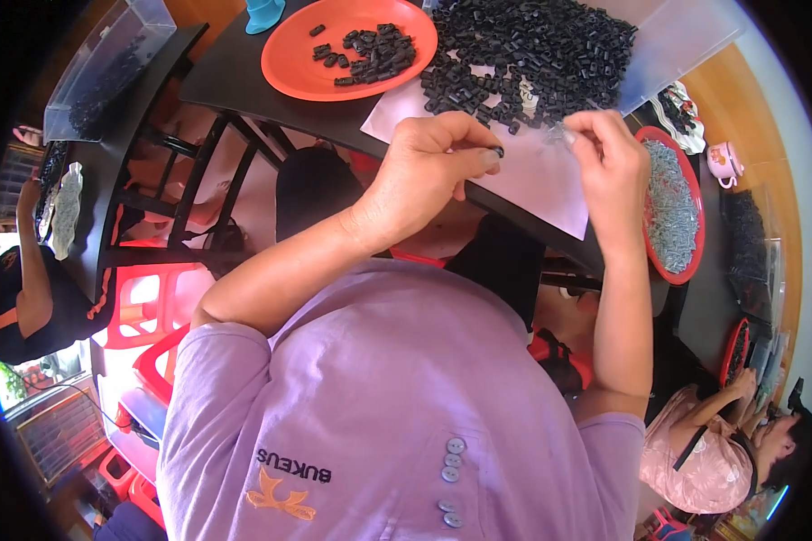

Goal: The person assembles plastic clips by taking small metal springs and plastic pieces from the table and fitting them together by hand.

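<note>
My left hand [424, 167] is closed in a pinch on a small black plastic part [499, 151], above the table's near edge. To its right, my right hand [615, 167] has thumb and finger pressed together; what they hold, if anything, is too small to make out. Just beyond both hands, a large heap of similar black parts [537, 54] lies on a pale pink sheet [541, 189]. An orange-red plate [284, 63] at the far left carries a smaller group of black parts. Beside my right hand is a red tray [697, 203] full of thin silver metal pieces [672, 207], perhaps screws or pins.
A clear plastic bin [686, 45] lies behind the heap. A pink cup [724, 164] stands beyond the red tray. Co-workers sit at the far left [41, 288] and lower right [708, 451]. Red plastic stools [144, 307] stand at the left.
</note>
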`<state>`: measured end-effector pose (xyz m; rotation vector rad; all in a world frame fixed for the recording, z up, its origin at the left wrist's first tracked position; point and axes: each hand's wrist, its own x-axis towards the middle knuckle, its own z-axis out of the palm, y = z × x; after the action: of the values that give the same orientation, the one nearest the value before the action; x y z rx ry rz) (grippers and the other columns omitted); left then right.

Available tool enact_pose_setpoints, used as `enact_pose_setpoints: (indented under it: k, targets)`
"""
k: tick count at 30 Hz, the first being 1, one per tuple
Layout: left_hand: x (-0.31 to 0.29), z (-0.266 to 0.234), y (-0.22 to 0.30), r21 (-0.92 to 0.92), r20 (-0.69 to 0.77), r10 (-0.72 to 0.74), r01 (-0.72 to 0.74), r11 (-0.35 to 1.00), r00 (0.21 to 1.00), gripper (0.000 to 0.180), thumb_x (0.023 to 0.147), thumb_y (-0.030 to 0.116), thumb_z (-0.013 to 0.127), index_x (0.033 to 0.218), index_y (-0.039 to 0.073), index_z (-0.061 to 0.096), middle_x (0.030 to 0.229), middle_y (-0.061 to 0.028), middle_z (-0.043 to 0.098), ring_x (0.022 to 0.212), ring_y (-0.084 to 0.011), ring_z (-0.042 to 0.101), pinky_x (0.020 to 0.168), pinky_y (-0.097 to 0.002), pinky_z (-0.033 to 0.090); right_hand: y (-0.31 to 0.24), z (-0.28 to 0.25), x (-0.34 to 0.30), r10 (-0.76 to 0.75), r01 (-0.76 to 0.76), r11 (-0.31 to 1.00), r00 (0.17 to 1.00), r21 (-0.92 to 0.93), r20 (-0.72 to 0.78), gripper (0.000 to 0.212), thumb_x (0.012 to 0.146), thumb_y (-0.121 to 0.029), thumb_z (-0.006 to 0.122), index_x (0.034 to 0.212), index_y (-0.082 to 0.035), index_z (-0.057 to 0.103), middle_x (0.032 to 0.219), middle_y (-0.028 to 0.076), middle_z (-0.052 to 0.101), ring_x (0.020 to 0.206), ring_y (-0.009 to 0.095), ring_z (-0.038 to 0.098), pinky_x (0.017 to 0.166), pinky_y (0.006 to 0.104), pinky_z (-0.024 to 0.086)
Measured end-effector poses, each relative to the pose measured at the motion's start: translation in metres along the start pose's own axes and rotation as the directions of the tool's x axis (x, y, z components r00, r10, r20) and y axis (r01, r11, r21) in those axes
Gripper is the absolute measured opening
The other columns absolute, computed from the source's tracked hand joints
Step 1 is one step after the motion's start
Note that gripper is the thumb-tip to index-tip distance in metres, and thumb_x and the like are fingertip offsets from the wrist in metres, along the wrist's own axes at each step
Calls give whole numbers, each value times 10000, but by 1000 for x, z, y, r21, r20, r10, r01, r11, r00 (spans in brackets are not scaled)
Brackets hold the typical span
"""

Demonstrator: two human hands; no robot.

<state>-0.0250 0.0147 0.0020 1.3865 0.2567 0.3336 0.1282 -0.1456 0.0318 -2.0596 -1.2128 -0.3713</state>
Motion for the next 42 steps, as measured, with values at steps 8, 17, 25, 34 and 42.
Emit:
enact_pose_setpoints:
  k: [8, 17, 25, 34, 42]
  targets:
    - [8, -7, -9, 38, -19, 50, -50, 998, 999, 141, 850, 76, 680, 952, -21, 697, 800, -33, 672, 647, -66, 561, 572, -212, 480, 26, 21, 34, -126, 255, 908, 923, -333, 363, 144, 810, -90, 611, 879, -179, 701, 789, 54, 619, 746, 294, 656, 632, 424, 513]
    - [10, -8, -4, -132, -66, 3, -11, 991, 998, 134, 881, 57, 660, 967, -45, 676, 811, -63, 686, 661, -84, 580, 588, -225, 491, 15, 17, 36, -75, 80, 997, 975, -16, 209, 162, 832, -21, 596, 911, -122, 695, 848, 43, 690, 755, 210, 683, 690, 328, 534]
    - [44, 17, 24, -490, -148, -43, -36, 871, 988, 150, 946, 77, 575, 1008, -50, 622, 936, -146, 677, 847, -206, 664, 806, -313, 549, -58, 39, -5, 227, -510, 425, 860, 748, 457, 114, 828, 60, 654, 924, 4, 681, 875, 15, 687, 801, 78, 629, 756, 233, 518]
    - [37, 23, 18, -497, -135, -112, 30, 867, 985, 157, 955, 108, 586, 1019, -34, 611, 926, -138, 673, 818, -209, 657, 780, -321, 556, -61, 35, -22, 6, -126, 784, 981, 608, 196, 85, 862, 25, 657, 943, 6, 641, 867, 75, 690, 796, 136, 658, 721, 275, 513]
    - [32, 32, 12, -489, -161, -149, 52, 871, 976, 157, 952, 108, 589, 1033, -26, 604, 913, -131, 661, 826, -219, 645, 781, -329, 551, -63, 42, -44, 225, -330, 580, 944, 744, 243, 96, 912, 1, 638, 997, 46, 641, 868, 22, 646, 763, 90, 584, 718, 222, 486]
